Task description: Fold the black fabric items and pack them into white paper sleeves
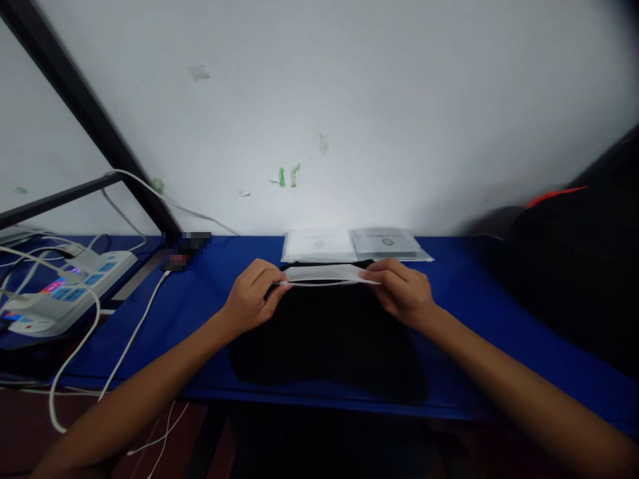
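Plain pale grey wall [399,100] behind, a few scuffs, grey peeled patch [200,72] upper left, small green smudges [282,177] near middle. Blue counter [466,289] runs along its base. Black frame [74,86] slants down at left, with crossbar. Dark reddish floor [22,429] lower left. Light dim, brightest mid-wall, corners shadowy.

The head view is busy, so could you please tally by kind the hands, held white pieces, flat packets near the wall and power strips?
Hands (left hand, right hand): 2
Held white piece: 1
Flat packets (white packet, grey packet): 2
Power strip: 1
Total: 6
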### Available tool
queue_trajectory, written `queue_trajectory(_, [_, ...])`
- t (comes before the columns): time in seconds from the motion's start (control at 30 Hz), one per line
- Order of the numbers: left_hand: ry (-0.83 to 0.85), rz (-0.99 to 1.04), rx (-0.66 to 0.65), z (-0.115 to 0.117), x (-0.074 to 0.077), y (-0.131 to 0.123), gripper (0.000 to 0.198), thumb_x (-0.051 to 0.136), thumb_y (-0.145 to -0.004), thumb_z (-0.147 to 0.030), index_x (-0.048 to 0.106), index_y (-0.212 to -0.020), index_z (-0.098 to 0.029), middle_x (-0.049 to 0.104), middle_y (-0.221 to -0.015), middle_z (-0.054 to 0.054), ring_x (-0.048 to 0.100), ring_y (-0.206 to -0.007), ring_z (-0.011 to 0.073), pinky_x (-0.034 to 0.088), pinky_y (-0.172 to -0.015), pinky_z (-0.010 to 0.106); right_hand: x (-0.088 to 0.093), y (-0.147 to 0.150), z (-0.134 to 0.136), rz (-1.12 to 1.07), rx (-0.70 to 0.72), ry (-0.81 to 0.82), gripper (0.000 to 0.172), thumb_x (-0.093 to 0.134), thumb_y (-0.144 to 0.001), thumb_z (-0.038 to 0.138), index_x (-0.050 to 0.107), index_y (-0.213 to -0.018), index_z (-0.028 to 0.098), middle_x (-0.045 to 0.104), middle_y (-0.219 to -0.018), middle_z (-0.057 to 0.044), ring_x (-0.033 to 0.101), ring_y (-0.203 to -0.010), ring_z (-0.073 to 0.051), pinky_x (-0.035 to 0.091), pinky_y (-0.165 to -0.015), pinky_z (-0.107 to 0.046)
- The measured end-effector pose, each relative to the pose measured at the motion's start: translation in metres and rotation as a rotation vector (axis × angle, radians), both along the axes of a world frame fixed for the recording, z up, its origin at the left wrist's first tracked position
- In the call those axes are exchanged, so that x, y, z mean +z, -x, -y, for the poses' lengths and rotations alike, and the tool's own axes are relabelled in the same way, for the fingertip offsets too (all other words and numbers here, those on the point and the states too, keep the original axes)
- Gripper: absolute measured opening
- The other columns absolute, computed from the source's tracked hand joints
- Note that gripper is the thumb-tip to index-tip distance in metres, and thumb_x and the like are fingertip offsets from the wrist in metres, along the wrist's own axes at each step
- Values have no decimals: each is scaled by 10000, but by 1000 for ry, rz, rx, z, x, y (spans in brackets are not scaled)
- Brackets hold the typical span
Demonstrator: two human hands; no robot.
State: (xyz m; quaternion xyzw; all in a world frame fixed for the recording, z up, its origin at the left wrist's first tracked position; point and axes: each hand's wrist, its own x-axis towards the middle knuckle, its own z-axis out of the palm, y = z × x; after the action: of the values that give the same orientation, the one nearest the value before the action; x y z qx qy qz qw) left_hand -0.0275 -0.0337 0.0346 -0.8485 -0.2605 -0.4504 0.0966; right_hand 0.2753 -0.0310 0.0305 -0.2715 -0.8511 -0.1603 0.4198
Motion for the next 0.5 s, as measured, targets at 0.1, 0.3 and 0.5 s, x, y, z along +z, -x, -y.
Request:
queue_trajectory(0.1, [-21,5,-8,2,5,-7,86,605,-881,-140,570,-953,-172,604,-835,34,562,-788,159,512,-699,298,0,-3,-5,-67,32,33,228,524,-884,77,615,-1048,207,670,-925,-53,662,-815,-157,542,-659,-263])
queue_trajectory(0.3, [131,-109,-74,6,8,-18,53,564,-914,-221,567,-889,-175,609,-807,35,558,-776,161,495,-708,308,-6,-14,1,-20,97,247,239,515,-874,128,601,-1084,204,688,-972,-70,673,-911,-194,573,-766,-344])
queue_trajectory(0.5, [313,-301,-104,10,2,-37,186,536,-955,-325,601,-872,-171,637,-839,41,590,-804,175,513,-749,323,-9,-21,8,143,93,370,282,468,-849,125,598,-1095,173,665,-1076,-115,659,-979,-213,592,-786,-378])
